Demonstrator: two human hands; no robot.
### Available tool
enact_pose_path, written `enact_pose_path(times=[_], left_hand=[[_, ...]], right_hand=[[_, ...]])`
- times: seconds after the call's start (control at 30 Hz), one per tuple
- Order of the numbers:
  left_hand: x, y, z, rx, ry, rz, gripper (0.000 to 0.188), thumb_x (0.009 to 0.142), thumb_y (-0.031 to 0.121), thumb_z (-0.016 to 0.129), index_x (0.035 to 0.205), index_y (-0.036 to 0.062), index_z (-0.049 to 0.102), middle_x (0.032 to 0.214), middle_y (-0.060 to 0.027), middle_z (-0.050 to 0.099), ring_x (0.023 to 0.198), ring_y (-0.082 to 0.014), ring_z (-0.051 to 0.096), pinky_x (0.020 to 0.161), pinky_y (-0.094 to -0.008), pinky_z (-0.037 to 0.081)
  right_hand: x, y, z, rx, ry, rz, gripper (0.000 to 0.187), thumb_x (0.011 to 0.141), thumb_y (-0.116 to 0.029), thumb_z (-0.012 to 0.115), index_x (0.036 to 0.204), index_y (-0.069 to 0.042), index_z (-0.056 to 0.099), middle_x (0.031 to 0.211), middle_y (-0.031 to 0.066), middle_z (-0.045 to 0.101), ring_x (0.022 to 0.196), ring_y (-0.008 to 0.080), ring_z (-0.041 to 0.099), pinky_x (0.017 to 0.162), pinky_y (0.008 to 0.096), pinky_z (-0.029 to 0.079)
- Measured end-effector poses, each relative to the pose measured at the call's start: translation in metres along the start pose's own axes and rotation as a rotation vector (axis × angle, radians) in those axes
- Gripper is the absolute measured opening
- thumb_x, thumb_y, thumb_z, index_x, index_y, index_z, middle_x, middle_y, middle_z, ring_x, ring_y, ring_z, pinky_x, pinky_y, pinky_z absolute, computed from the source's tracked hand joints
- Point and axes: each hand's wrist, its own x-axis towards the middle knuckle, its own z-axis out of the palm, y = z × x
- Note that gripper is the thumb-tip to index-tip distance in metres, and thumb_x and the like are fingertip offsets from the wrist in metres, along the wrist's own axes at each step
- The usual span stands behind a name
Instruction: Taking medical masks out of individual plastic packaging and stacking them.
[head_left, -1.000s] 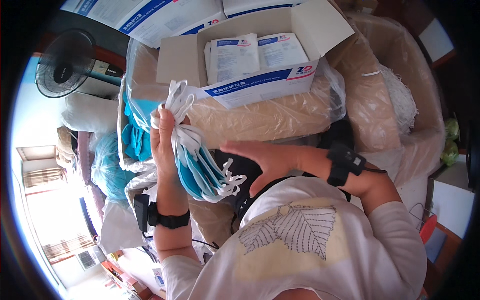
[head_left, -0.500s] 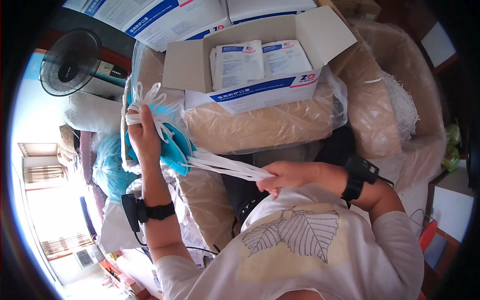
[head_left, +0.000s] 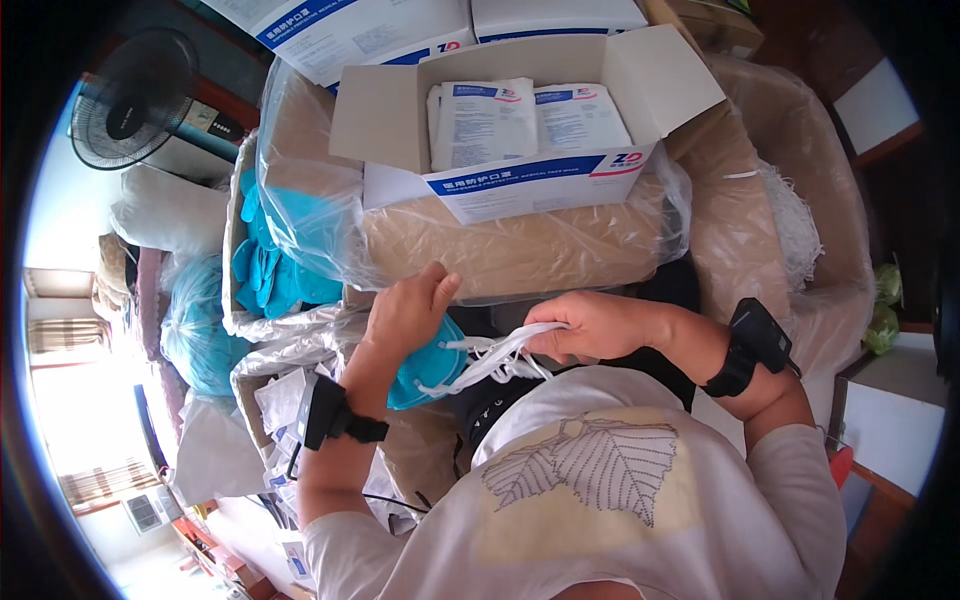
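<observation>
Two bare hands are facing each other above the lap. The left hand is clasping a bundle of turquoise, curved fabric masks, its fingers partly hiding them. The right hand is pinching a bunch of narrow white fabric straps, which are running between it and the masks. Black strapped devices are sitting on both forearms. The masks are hanging just in front of the near edge of a brown carton wrapped in clear plastic, toward its left corner. Upon that, an open white carton with a blue stripe is holding flat white printed packets. Past the wrapped carton's left edge, a white-rimmed box is holding loose turquoise fabric pieces; past its right edge, a plastic-lined brown carton is containing a white stringy heap.
</observation>
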Motion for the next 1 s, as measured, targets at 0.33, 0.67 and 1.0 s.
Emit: enact_pose_path(times=[0.33, 0.67, 1.0], left_hand=[[-0.023, 0.041, 0.025, -0.335, -0.559, 0.298, 0.037, 0.081, 0.040, 0.055, 0.098, 0.0074, 0.062, 0.082, -0.0159, 0.064, 0.077, -0.0328, 0.061, 0.070, -0.0375, 0.046], [-0.023, 0.031, 0.040, -0.784, -0.654, 0.279, 0.028, 0.090, 0.027, 0.049, 0.096, 0.0015, 0.060, 0.081, -0.0063, 0.061, 0.075, -0.0133, 0.054, 0.071, -0.0274, 0.043], [-0.025, 0.026, 0.036, -0.759, -0.736, 0.200, 0.032, 0.092, 0.031, 0.047, 0.091, 0.0011, 0.059, 0.077, -0.0018, 0.056, 0.073, -0.0095, 0.048, 0.070, -0.0255, 0.042]], right_hand=[[0.013, 0.019, 0.002, -0.067, -0.063, 0.140, 0.028, 0.091, -0.029, 0.047, 0.087, -0.003, 0.058, 0.064, 0.0005, 0.053, 0.056, 0.0084, 0.049, 0.053, 0.0234, 0.042], [0.006, 0.049, -0.008, 0.378, -0.220, 0.208, 0.036, 0.094, -0.034, 0.039, 0.100, -0.001, 0.054, 0.083, 0.0063, 0.061, 0.068, 0.0125, 0.059, 0.067, 0.0244, 0.049], [0.004, 0.055, -0.005, 0.440, -0.175, 0.018, 0.037, 0.094, -0.034, 0.039, 0.106, -0.002, 0.055, 0.095, 0.0060, 0.060, 0.086, 0.0136, 0.057, 0.073, 0.0250, 0.048]])
